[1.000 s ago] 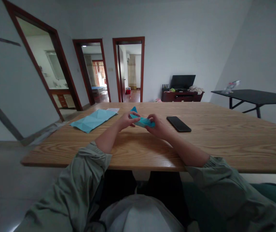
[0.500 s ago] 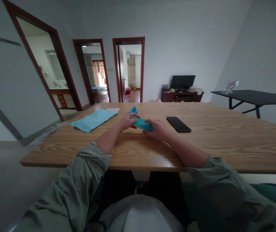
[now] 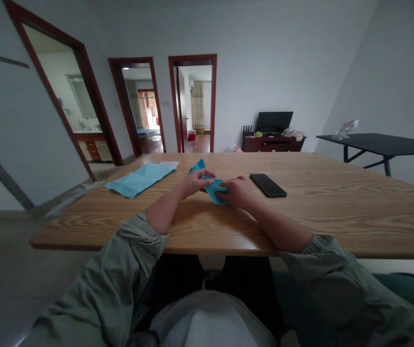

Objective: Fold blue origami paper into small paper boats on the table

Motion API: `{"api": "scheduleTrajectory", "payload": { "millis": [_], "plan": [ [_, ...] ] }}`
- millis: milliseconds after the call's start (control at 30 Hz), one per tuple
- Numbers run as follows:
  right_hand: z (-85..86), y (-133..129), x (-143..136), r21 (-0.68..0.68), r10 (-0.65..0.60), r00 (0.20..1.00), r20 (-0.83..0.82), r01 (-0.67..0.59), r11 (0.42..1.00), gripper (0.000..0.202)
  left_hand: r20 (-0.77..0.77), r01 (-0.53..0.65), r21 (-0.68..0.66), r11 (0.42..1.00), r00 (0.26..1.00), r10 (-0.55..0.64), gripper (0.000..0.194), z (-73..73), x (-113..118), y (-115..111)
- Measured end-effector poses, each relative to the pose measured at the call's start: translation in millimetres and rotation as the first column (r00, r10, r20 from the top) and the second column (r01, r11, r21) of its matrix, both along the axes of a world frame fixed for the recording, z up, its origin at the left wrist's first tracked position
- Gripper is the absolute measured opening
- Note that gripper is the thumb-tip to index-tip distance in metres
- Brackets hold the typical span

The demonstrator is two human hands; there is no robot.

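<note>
A piece of folded blue paper [image 3: 214, 192] is held between my two hands, just above the middle of the wooden table [image 3: 207, 226]. My left hand [image 3: 196, 182] grips its left part, thumb on the near side. My right hand [image 3: 238, 192] pinches the right end, and the fingers hide part of the folds. Behind my left hand, a darker blue pointed part [image 3: 199, 165] sticks up; whether it belongs to the same paper I cannot tell.
Left of my hands lies a creased light-blue sheet [image 3: 140, 180], with a small whitish paper [image 3: 171, 164] at its far end. A black phone [image 3: 268, 185] rests to the right. Beyond the table stand a television [image 3: 274, 122] and a black table [image 3: 380, 143].
The paper has turned in my hands and a flap now hangs lower toward me. My left hand has shifted slightly right along it.
</note>
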State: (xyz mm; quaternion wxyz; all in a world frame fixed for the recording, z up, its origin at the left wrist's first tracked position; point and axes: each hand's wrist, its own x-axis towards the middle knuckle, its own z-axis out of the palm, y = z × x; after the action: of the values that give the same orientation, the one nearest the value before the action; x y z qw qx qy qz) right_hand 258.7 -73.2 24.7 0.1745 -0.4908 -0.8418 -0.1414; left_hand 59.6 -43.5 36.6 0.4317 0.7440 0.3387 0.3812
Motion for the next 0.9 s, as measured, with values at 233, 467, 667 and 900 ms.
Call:
{"api": "scheduleTrajectory", "payload": {
  "millis": [233,467,667,900],
  "plan": [
    [-1.5,1.9,0.9,-0.003,0.044,0.999,0.026,-0.044,0.999,0.022,-0.045,-0.010,-0.036,0.999,0.999,0.008,0.033,1.9,4.6,-5.7],
    [-2.3,4.4,3.7,0.011,0.045,0.997,0.056,-0.046,0.999,0.021,-0.060,-0.022,0.004,1.000,0.998,0.023,0.031,-0.5,5.6,-2.9],
    [-3.7,3.3,2.2,0.048,0.062,0.993,0.100,-0.067,0.997,0.018,-0.104,-0.034,-0.055,0.998,0.994,0.028,0.030,-3.7,7.1,0.6],
    [-9.1,4.3,1.1,0.038,0.052,0.989,0.140,-0.058,0.998,0.016,-0.142,-0.021,-0.140,0.990,0.990,0.000,0.027,-2.4,4.9,0.7]
  ]
}}
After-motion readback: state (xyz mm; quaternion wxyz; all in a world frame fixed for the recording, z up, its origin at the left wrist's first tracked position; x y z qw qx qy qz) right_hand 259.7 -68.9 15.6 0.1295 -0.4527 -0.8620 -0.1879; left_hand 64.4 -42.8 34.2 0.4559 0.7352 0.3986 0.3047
